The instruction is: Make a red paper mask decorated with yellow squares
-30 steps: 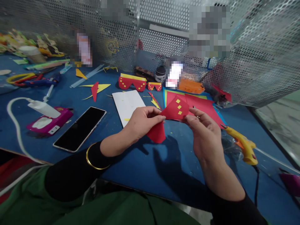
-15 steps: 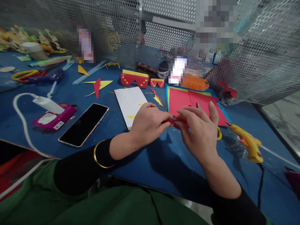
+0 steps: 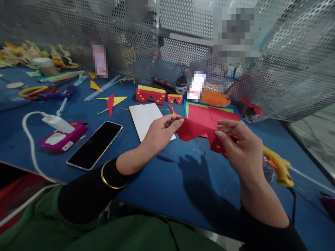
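Between my hands a red paper cutout [image 3: 193, 129], shaped like a pair of glasses, is held up above the table. My left hand [image 3: 163, 134] pinches its left end between thumb and fingers. At the right end, my right hand [image 3: 238, 143] grips it the same way. Just behind lies a stack of red paper sheets [image 3: 199, 113] with green and blue ones under it. A white sheet [image 3: 145, 116] lies partly behind my left hand. Finished-looking red and yellow paper glasses, one large [image 3: 150, 96] and one small [image 3: 175, 99], stand farther back.
A yellow glue gun [image 3: 278, 164] lies at the right, partly behind my right hand. On the left are a black-screened phone [image 3: 95, 144] and a purple power socket [image 3: 64, 136] with a white charger. Pliers [image 3: 54, 92] lie behind them. Perforated mesh [image 3: 185, 48] borders the back.
My hands have moved apart, and the red cutout, earlier mostly hidden between my fingers, is now stretched out and shows its glasses shape. The view has shifted slightly.
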{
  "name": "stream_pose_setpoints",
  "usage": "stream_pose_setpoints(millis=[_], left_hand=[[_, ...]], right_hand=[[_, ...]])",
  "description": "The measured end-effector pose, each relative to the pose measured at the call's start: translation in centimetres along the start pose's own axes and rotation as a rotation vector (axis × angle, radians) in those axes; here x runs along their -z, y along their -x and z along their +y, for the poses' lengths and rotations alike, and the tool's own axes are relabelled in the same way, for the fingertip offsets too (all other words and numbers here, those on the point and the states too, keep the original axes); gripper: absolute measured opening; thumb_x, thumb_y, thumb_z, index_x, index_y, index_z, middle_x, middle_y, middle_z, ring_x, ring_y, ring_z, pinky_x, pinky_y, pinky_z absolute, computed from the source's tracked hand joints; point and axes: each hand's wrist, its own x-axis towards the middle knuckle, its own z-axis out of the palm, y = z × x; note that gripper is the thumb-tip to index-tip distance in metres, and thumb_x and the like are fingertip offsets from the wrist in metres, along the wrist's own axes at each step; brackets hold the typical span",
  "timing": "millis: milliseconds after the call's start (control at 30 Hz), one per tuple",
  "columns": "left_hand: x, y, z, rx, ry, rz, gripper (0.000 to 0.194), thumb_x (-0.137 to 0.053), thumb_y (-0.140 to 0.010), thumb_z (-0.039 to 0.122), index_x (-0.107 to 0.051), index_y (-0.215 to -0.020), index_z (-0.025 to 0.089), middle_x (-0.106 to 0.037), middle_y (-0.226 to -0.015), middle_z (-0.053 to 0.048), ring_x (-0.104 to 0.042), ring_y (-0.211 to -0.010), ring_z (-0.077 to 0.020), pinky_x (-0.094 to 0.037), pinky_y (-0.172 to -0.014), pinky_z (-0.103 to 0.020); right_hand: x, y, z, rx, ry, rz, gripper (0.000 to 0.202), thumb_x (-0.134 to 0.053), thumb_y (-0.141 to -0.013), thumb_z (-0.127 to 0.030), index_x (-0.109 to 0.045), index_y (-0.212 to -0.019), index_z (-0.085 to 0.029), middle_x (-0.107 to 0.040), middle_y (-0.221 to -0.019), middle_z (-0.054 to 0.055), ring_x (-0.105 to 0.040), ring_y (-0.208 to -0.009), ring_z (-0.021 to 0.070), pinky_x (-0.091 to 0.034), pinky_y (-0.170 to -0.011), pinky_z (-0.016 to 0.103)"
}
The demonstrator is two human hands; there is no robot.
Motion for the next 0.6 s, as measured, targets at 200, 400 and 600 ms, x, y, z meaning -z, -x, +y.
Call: stream_pose_setpoints(millis=[200, 400, 600], left_hand=[[-0.2, 0.6, 0.2, 0.206, 0.194, -0.107, 0.054, -0.08, -0.077, 0.023, -0.066, -0.129, 0.019, -0.071, -0.074, 0.0, -0.062, -0.07, -0.013, -0.044, -0.069, -0.026], [-0.6, 0.5, 0.0, 0.365, 0.351, -0.036, 0.055, -0.081, -0.075, 0.019, -0.066, -0.127, 0.021, -0.07, -0.073, 0.001, -0.06, -0.063, -0.0105, -0.046, -0.065, -0.025], [-0.7, 0.3, -0.7, 0.433, 0.457, -0.047, 0.016, -0.082, -0.073, 0.026, -0.068, -0.076, 0.021, -0.068, -0.075, 0.0, -0.058, -0.061, -0.0111, -0.047, -0.061, -0.028]], right_hand=[[0.3, -0.4, 1.0, -0.209, -0.186, -0.113, 0.034, -0.068, -0.083, -0.042, -0.067, -0.111, -0.022, -0.072, -0.083, 0.003, -0.066, -0.068, 0.017, -0.054, -0.062, 0.032], [-0.2, -0.3, 0.9, -0.231, -0.252, -0.135, 0.035, -0.068, -0.082, -0.041, -0.066, -0.111, -0.021, -0.07, -0.078, 0.001, -0.063, -0.064, 0.0146, -0.049, -0.057, 0.028], [-1.8, 0.4, 1.0, -0.217, -0.258, -0.095, 0.033, -0.067, -0.086, -0.04, -0.066, -0.112, -0.02, -0.071, -0.08, 0.001, -0.066, -0.068, 0.0166, -0.054, -0.075, 0.037]])
